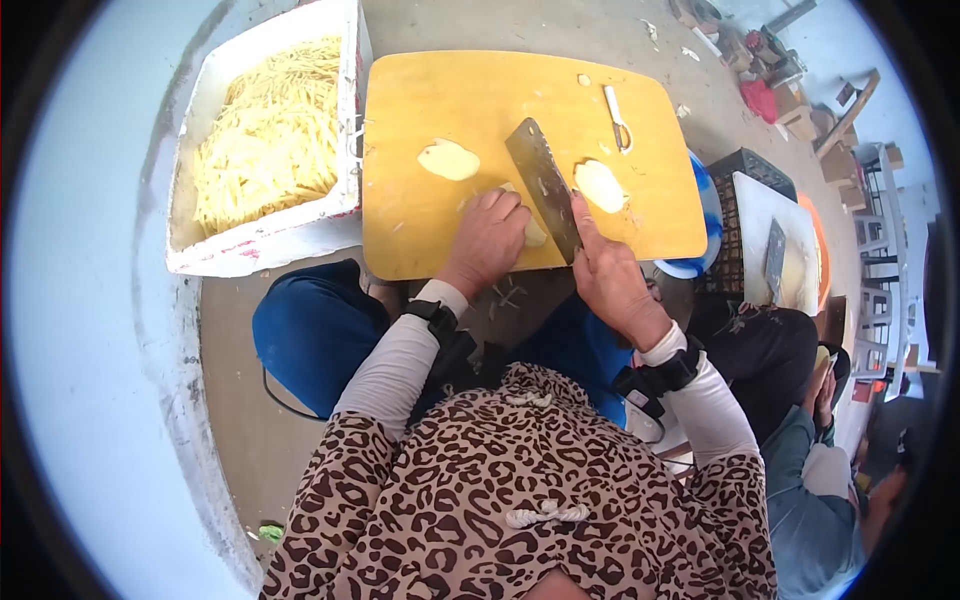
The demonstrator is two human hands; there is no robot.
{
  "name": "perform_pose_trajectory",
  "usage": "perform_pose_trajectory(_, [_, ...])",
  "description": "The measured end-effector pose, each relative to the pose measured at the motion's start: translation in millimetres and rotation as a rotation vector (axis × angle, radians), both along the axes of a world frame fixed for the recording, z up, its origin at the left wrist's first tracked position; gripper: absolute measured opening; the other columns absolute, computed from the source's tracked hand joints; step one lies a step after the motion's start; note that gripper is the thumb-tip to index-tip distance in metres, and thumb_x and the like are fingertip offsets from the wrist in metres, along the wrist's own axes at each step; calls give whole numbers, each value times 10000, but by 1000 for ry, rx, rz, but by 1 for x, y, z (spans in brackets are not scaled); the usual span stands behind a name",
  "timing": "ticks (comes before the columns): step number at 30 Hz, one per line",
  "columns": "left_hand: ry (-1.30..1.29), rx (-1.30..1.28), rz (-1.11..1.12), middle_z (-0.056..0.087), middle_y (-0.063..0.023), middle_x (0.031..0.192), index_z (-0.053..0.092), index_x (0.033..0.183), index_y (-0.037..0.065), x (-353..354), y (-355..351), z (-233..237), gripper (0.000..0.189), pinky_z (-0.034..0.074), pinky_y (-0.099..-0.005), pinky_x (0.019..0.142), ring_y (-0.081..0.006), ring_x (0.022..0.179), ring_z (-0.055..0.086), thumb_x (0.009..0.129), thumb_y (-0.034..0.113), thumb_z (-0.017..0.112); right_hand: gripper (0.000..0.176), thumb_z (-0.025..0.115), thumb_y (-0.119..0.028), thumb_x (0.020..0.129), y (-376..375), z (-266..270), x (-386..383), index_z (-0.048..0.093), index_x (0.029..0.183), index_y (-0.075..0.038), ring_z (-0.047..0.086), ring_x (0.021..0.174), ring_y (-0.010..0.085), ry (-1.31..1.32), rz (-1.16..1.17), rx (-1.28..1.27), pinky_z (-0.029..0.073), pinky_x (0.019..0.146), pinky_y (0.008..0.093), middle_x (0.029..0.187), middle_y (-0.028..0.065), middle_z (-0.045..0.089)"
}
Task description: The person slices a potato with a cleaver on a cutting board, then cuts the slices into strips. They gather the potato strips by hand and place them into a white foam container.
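On a yellow cutting board (440, 100), my left hand (487, 240) is closed over a peeled potato piece (534, 234), pressing it down near the front edge. Its fingers partly cover the piece. My right hand (612, 278) grips a cleaver (541, 180), index finger along the blade, which lies just right of the potato piece. One pale potato piece (449, 159) rests to the left, another (600, 186) right of the blade. A white-handled peeler (616, 112) lies at the far right of the board, near a small scrap (583, 79).
A white foam box (265, 243) full of pale yellow strips stands left of the board, by the wall. To the right are a blue basin (708, 205), a black crate (742, 175) and a white board (765, 200) bearing another knife (774, 255). A co-worker (810, 480) sits at right.
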State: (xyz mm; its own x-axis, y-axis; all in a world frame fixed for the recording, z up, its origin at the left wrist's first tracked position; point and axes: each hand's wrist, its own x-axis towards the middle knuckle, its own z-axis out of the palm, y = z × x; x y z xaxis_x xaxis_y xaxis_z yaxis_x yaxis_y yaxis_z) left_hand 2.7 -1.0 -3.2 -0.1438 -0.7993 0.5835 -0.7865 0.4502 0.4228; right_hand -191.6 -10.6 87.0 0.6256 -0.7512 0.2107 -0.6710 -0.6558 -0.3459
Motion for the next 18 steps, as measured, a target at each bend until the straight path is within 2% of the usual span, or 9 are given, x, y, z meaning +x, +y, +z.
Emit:
perform_pose_trajectory(3, [13, 72, -7, 587, -90, 1012, 622, 942, 59, -1, -1, -2, 167, 450, -426, 816, -300, 993, 538, 778, 91, 618, 628, 517, 23, 825, 3, 24, 1, 353, 1429, 81, 653, 723, 414, 24, 55, -8, 533, 687, 474, 824, 282, 652])
perform_pose_trajectory(5, [20, 4, -12, 588, -87, 1001, 617, 936, 57, 0, -2, -4, 163, 451, -422, 802, -297, 975, 539, 776, 88, 622, 624, 519, 19, 828, 3, 37, 4, 352, 1426, 81, 647, 702, 410, 140, 80, 112, 523, 678, 484, 785, 269, 647])
perform_pose_trajectory(8, [29, 13, -3, 588, -84, 996, 617, 932, 58, 0, -1, -3, 160, 451, -419, 793, -293, 967, 540, 775, 85, 627, 639, 524, 11, 827, 3, 50, 13, 335, 1433, 78, 640, 681, 396, 290, 69, 157, 514, 661, 484, 742, 241, 642])
perform_pose_trajectory(12, [28, 44, -14, 590, -81, 999, 621, 928, 58, 0, -1, 1, 153, 454, -415, 785, -291, 964, 543, 778, 81, 628, 669, 535, -4, 825, 0, 14, 13, 309, 1449, 76, 637, 666, 375, 216, 99, 114, 509, 641, 472, 744, 222, 642])
perform_pose_trajectory(14, [28, 53, -16, 593, -81, 1005, 627, 930, 57, 1, -1, 2, 150, 456, -413, 779, -293, 968, 547, 782, 83, 626, 693, 545, -16, 822, 1, -9, 15, 296, 1464, 65, 641, 674, 368, 150, 38, 69, 514, 649, 462, 787, 219, 650])
perform_pose_trajectory(18, [45, 1, -31, 594, -83, 1003, 626, 927, 51, 0, 1, -2, 149, 462, -411, 786, -295, 966, 549, 780, 81, 623, 706, 544, -19, 823, 7, -20, 13, 286, 1477, 51, 644, 673, 369, 164, -21, 90, 519, 651, 460, 837, 227, 657])
